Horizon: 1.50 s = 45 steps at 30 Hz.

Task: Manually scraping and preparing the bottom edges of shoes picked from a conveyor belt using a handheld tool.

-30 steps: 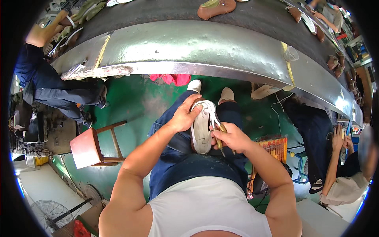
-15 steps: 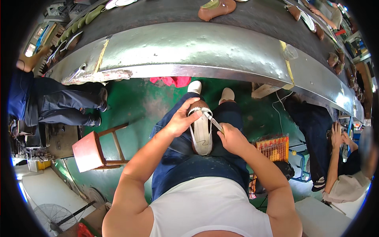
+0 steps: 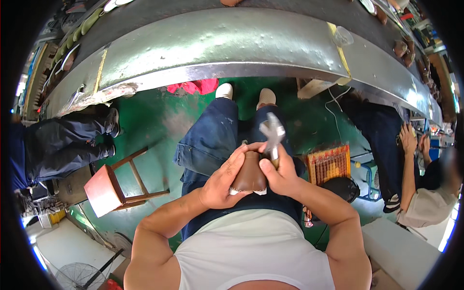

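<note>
A brown shoe upper [image 3: 250, 174] sits over my lap, its smooth side turned up and bits of white showing along its near edge. My left hand [image 3: 223, 180] is closed round its left side, fingers reaching over the far end. On the other side my right hand [image 3: 281, 175] presses against the shoe with the thumb. That same hand also grips a hammer-like tool [image 3: 274, 133], whose shiny metal head points away from me and is blurred. Part of its yellowish handle shows between the fingers. The shoe's underside is hidden.
A long metal-edged bench [image 3: 208, 43] runs across in front. A reddish stool [image 3: 107, 190] stands at left, a beaded seat mat [image 3: 329, 164] at right. Pink cloth [image 3: 194, 87] lies under the bench. Co-workers' legs [image 3: 72, 133] and hands [image 3: 410, 137] show on either side.
The shoe has been turned from its white underside to its brown upper and brought nearer my body. The tool has lifted off it, its head now pointing away. The view has shifted slightly.
</note>
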Each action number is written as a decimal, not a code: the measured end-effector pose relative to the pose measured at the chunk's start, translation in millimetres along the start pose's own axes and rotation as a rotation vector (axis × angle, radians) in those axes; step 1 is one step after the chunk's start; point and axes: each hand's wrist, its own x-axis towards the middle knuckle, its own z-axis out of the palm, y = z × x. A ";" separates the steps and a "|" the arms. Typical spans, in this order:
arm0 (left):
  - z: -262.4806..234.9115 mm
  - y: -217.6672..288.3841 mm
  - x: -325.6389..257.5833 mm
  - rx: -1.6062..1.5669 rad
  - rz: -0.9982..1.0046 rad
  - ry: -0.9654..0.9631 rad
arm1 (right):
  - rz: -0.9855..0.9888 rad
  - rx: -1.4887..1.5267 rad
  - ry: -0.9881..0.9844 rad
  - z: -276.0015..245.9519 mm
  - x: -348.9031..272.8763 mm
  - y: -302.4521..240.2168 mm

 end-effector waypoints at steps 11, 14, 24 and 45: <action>27.4 -47.5 0.5 0.280 -0.262 0.147 | 0.210 -0.257 0.126 -34.8 44.7 21.8; 30.8 -62.1 -9.3 -0.226 -0.705 0.058 | 0.189 -0.208 0.163 -45.5 41.9 46.7; -4.6 -46.8 37.7 -0.087 -0.615 -0.091 | 0.472 0.556 -0.100 -98.9 26.8 51.3; 25.5 -127.3 50.5 -0.774 -1.258 0.621 | 0.591 0.580 -0.063 -99.5 36.1 81.3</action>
